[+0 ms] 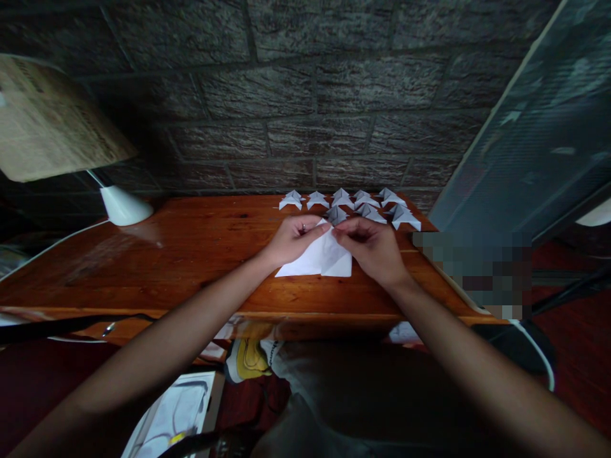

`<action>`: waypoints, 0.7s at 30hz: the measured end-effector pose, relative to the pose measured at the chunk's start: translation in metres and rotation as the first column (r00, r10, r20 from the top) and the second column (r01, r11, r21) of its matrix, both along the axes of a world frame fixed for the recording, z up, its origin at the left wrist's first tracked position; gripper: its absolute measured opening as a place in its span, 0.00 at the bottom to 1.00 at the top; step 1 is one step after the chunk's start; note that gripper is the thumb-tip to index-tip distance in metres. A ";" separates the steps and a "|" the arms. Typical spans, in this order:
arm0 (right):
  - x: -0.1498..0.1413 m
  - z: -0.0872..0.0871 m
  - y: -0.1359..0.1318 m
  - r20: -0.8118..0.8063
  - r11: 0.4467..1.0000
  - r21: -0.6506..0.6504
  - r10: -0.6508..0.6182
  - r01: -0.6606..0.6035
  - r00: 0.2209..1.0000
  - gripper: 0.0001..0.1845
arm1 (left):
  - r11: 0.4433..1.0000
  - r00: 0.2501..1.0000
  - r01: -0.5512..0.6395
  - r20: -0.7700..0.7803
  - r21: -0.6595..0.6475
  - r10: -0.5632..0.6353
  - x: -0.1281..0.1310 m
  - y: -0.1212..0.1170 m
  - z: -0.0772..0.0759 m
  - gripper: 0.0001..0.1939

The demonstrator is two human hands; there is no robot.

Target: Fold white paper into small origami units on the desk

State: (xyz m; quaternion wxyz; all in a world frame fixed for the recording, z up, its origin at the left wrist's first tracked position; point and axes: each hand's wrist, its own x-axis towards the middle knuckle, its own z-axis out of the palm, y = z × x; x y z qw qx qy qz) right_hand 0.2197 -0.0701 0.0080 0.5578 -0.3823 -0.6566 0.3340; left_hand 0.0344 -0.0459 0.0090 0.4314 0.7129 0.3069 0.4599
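A partly folded sheet of white paper (312,259) is held over the wooden table, its tip pointing towards the wall and its wide edge towards me. My left hand (298,236) grips the upper left side, thumb on top near the tip. Pinched at the upper right of the tip are the thumb and forefinger of my right hand (370,245). The underside of the paper is hidden. Just beyond my hands stand several folded paper figures (367,212) in two rows, with pointed tops and flared bases.
The wooden table (191,254) backs onto a dark block wall (334,95). A lamp (126,205) with a paper-like shade stands at the left, its white cord trailing off the table. A grey panel (520,127) leans at the right. Below the front edge lies a white box (210,394).
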 end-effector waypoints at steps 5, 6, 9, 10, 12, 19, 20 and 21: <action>0.002 0.003 0.000 -0.044 0.997 -0.065 0.045 -0.048 0.998 0.13 | 1.000 1.000 0.005 0.013 0.024 -0.005 0.000 0.000 0.001 0.21; 0.003 0.004 0.001 -0.054 0.994 -0.084 0.062 -0.066 0.997 0.14 | 1.000 1.000 0.002 0.014 0.030 -0.003 0.000 0.000 0.001 0.21; 0.005 0.005 0.002 -0.057 0.984 -0.135 0.107 -0.114 0.993 0.14 | 0.999 1.000 -0.006 0.021 0.040 0.005 0.000 0.000 0.001 0.22; 0.006 0.005 0.002 -0.053 0.982 -0.143 0.116 -0.122 0.992 0.14 | 0.999 1.000 -0.010 0.021 0.037 0.009 0.000 0.000 0.001 0.22; 0.007 0.004 0.002 -0.042 0.983 -0.136 0.117 -0.122 0.992 0.14 | 0.999 1.000 -0.021 0.015 0.031 0.020 0.000 0.000 0.001 0.23; 0.001 0.002 0.000 0.003 0.995 -0.060 0.076 -0.076 0.997 0.15 | 0.996 0.999 -0.045 0.008 0.071 0.045 0.001 -0.001 0.003 0.22; 0.001 0.003 -0.001 0.005 0.995 -0.056 0.077 -0.077 0.997 0.15 | 0.996 0.999 -0.050 0.016 0.074 0.049 0.001 -0.001 0.003 0.22; 0.001 0.004 -0.002 0.005 0.995 -0.054 0.081 -0.081 0.997 0.15 | 0.996 0.998 -0.055 0.023 0.076 0.053 0.000 0.000 0.003 0.23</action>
